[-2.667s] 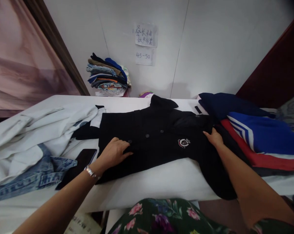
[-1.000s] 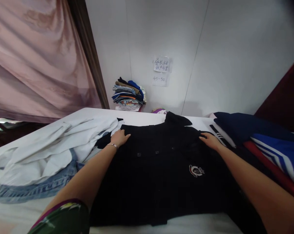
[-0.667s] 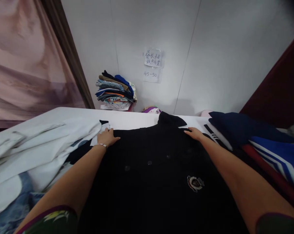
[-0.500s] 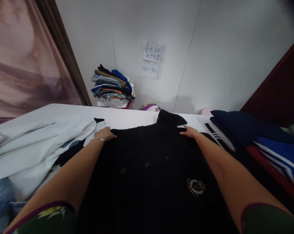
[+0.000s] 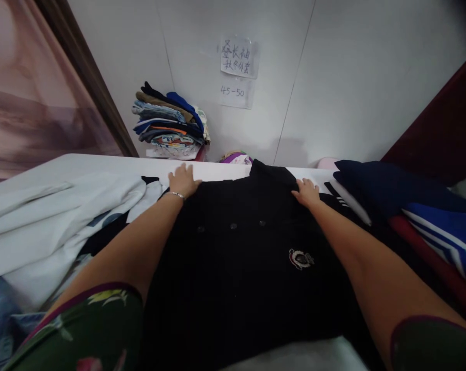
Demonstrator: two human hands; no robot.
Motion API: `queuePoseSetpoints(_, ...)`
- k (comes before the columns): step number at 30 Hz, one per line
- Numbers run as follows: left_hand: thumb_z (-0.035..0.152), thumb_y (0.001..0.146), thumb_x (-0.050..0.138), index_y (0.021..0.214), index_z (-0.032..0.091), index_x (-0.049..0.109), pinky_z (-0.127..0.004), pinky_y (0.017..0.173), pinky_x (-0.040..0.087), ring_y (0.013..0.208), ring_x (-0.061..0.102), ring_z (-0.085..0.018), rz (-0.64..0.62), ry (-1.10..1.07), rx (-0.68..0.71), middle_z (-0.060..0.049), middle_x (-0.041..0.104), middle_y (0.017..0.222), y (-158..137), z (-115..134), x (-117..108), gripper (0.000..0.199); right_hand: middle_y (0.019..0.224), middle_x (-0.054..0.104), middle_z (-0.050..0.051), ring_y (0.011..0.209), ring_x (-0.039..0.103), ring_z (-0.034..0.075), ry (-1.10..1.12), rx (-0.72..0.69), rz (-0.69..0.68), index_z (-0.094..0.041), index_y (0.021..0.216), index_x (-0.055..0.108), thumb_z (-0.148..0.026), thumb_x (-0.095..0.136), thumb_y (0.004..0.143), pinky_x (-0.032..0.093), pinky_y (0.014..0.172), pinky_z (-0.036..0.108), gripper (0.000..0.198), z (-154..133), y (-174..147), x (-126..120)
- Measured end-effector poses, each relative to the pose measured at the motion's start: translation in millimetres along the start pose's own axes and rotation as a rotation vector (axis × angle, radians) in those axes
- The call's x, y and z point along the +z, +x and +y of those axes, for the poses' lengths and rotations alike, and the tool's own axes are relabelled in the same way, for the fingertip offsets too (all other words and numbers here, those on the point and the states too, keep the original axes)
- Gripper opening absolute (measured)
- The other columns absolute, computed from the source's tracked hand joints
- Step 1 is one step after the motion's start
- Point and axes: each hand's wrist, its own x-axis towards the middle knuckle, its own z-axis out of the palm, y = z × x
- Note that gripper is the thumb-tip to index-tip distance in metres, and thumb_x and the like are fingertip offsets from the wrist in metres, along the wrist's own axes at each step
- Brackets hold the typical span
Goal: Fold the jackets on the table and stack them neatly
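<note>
A black jacket [image 5: 233, 278] with a standing collar, a row of dark buttons and an embroidered crest lies spread in front of me. My left hand [image 5: 183, 181] rests at its far left shoulder edge, fingers spread out past the cloth, a bracelet on the wrist. At the far right shoulder, beside the collar [image 5: 273, 175], is my right hand [image 5: 307, 192], its fingers apart and pointing away from me. Neither hand visibly grips the cloth. The jacket's sides run partly under my forearms.
White garments [image 5: 63, 216] and jeans [image 5: 1, 309] lie to the left on the white table [image 5: 89, 164]. Navy [image 5: 395, 188] and blue striped clothes [image 5: 445, 232] are heaped at right. Behind stands a stack of folded clothes [image 5: 171, 121], near handwritten paper signs [image 5: 236, 67] on the wall.
Both hands have loosened from the jacket's shoulder edges and their fingers have spread. The jacket now lies flatter and nearer the far edge, and a pale surface shows below its hem.
</note>
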Motion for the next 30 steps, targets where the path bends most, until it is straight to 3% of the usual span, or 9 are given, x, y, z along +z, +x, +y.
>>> queuePoseSetpoints(3, 0.050, 0.095, 0.048, 0.147, 0.016, 0.044, -0.057, 0.116, 0.028, 0.146, 0.032, -0.034, -0.091, -0.044, 0.116, -0.020, 0.034, 0.160, -53, 22, 20, 0.062, 0.158, 0.038, 0.015, 0.146, 0.032, 0.031, 0.040, -0.156, -0.108, -0.022, 0.141, 0.052, -0.037, 0.043, 0.098, 0.027, 0.115, 0.056, 0.046, 8, -32, 24)
queuePoseSetpoints(5, 0.054, 0.095, 0.043, 0.149, 0.016, 0.042, -0.057, 0.117, 0.026, 0.149, 0.029, -0.033, -0.199, -0.063, 0.221, -0.018, 0.032, 0.161, -96, 30, 31, 0.066, 0.160, 0.034, 0.014, 0.148, 0.029, 0.032, 0.068, -0.180, -0.141, -0.024, 0.141, 0.053, -0.040, 0.041, 0.099, 0.027, 0.116, 0.057, 0.047, 18, -52, 34)
queuePoseSetpoints(8, 0.057, 0.096, 0.036, 0.150, 0.015, 0.041, -0.056, 0.118, 0.024, 0.150, 0.027, -0.033, -0.255, -0.042, 0.284, -0.016, 0.033, 0.161, -146, 28, 37, 0.069, 0.161, 0.034, 0.013, 0.148, 0.030, 0.032, 0.127, -0.161, -0.211, -0.025, 0.145, 0.050, -0.045, 0.041, 0.098, 0.033, 0.115, 0.056, 0.052, 35, -77, 37)
queuePoseSetpoints(10, 0.057, 0.096, 0.034, 0.151, 0.014, 0.039, -0.056, 0.118, 0.022, 0.150, 0.027, -0.033, -0.240, -0.009, 0.274, -0.016, 0.033, 0.161, -165, 21, 36, 0.070, 0.159, 0.037, 0.012, 0.147, 0.034, 0.030, 0.156, -0.179, -0.291, -0.024, 0.147, 0.048, -0.047, 0.042, 0.097, 0.034, 0.116, 0.051, 0.056, 48, -93, 34)
queuePoseSetpoints(14, 0.057, 0.095, 0.035, 0.152, 0.011, 0.038, -0.056, 0.119, 0.022, 0.149, 0.030, -0.033, -0.209, 0.034, 0.212, -0.018, 0.035, 0.159, -178, 3, 32, 0.072, 0.156, 0.043, 0.011, 0.146, 0.037, 0.029, 0.195, -0.270, -0.382, -0.022, 0.144, 0.054, -0.049, 0.047, 0.094, 0.032, 0.120, 0.043, 0.057, 81, -129, 20)
queuePoseSetpoints(19, 0.052, 0.096, 0.035, 0.151, 0.011, 0.039, -0.051, 0.120, 0.022, 0.150, 0.028, -0.031, -0.142, 0.030, 0.181, -0.016, 0.036, 0.159, -192, -15, 37, 0.069, 0.152, 0.047, 0.012, 0.145, 0.039, 0.030, 0.284, -0.362, -0.313, -0.020, 0.140, 0.059, -0.051, 0.044, 0.094, 0.030, 0.121, 0.047, 0.057, 126, -195, 10)
queuePoseSetpoints(24, 0.044, 0.095, 0.035, 0.145, 0.012, 0.049, -0.051, 0.119, 0.022, 0.148, 0.031, -0.031, -0.048, 0.003, 0.168, -0.017, 0.043, 0.155, -200, -18, 39, 0.060, 0.153, 0.046, 0.009, 0.147, 0.034, 0.030, 0.348, -0.274, -0.182, -0.025, 0.138, 0.060, -0.048, 0.040, 0.096, 0.029, 0.120, 0.055, 0.052, 150, -254, 6)
queuePoseSetpoints(30, 0.040, 0.093, 0.032, 0.140, 0.015, 0.054, -0.055, 0.117, 0.026, 0.146, 0.033, -0.033, -0.087, 0.013, 0.153, -0.016, 0.044, 0.155, -204, -12, 27, 0.058, 0.144, 0.057, 0.008, 0.141, 0.045, 0.028, 0.621, -0.077, -0.092, -0.022, 0.127, 0.068, -0.047, 0.051, 0.088, 0.032, 0.120, 0.049, 0.049, 172, -295, -11)
